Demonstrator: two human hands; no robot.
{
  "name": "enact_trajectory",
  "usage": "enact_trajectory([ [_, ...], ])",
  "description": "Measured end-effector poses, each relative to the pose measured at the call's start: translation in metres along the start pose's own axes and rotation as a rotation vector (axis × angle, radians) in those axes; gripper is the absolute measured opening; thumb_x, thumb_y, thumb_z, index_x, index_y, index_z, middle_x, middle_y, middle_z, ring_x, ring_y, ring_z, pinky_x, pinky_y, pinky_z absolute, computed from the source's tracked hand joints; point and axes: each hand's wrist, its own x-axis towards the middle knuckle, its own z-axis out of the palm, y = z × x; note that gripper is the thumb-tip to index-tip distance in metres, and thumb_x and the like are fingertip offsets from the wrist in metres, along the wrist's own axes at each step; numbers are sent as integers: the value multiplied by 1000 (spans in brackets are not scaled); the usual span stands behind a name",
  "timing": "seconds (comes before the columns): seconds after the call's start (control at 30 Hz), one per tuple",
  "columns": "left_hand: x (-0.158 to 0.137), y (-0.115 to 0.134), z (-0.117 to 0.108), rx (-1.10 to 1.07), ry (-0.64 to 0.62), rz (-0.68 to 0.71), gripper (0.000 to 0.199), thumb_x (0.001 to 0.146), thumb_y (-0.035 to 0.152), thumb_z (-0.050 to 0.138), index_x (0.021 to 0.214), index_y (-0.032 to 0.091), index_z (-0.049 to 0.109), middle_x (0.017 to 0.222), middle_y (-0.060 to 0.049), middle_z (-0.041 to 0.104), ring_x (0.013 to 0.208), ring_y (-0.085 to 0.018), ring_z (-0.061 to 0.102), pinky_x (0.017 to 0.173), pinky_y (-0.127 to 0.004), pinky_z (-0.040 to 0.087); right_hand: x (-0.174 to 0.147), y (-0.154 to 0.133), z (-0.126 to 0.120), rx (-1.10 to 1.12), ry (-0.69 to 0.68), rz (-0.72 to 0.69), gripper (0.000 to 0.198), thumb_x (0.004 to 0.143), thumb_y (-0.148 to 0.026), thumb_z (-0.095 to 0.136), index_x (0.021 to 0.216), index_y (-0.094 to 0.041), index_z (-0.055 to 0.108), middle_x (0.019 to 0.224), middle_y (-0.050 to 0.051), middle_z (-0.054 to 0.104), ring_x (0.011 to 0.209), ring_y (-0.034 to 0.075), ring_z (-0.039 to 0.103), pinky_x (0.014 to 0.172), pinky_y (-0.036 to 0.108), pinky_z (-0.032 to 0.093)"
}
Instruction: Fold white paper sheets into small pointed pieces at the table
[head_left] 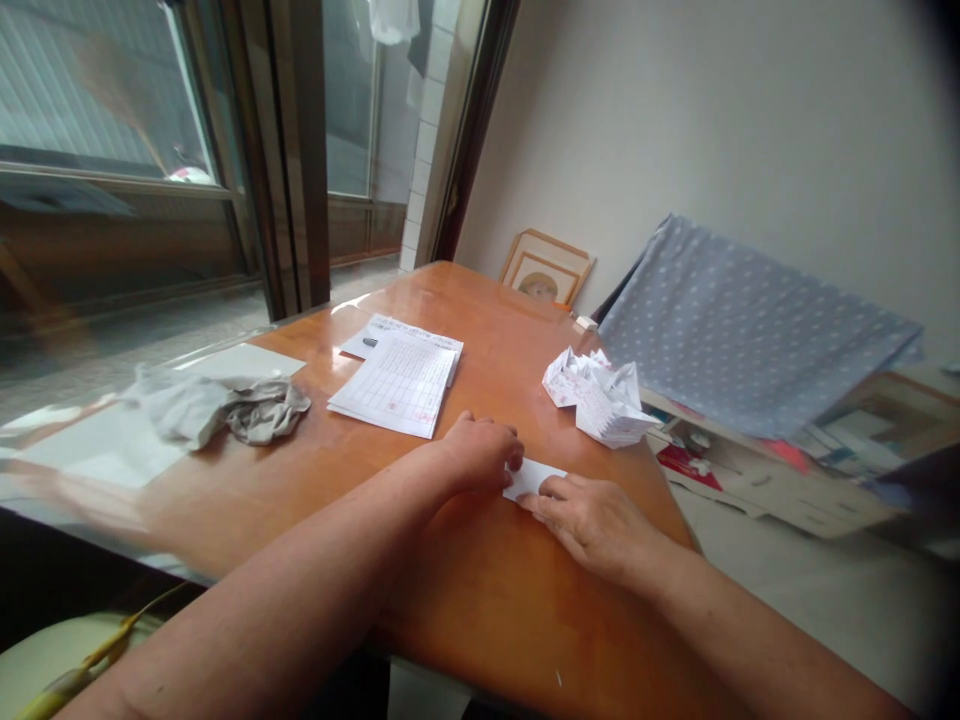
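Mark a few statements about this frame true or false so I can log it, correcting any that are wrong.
1. The left hand and right hand are both at the white slip. True.
2. The grey cloth is under the right hand. False: the grey cloth lies apart from both hands, on the table.
3. The folded papers are right of the printed sheets in the picture. True.
4. The dotted cloth lies on the floor. False: the dotted cloth hangs by the wall.

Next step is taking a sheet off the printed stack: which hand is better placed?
Likely the left hand: it lies close to the printed sheets, while the right hand sits farther off, across the white paper.
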Motion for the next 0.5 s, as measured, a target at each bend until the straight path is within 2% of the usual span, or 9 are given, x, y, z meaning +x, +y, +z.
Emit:
enact_trajectory([
  [0.33,0,0,-2,-6,-14,6,21,75,34,71,95,32,74,112,-3,71,99,-27,65,93,-47,39,1,4,5,-31,46,-65,34,101,-23,47,130,-29,64,97,5,68,86,17,62,77,28,46],
  [0.5,1,0,-1,-6,-10,4,21,74,34,72,95,32,74,112,-2,71,97,-26,65,93,-46,39,2,4,8,-25,79,-76,35,100,-21,50,131,-29,64,104,6,70,93,19,63,82,30,47],
])
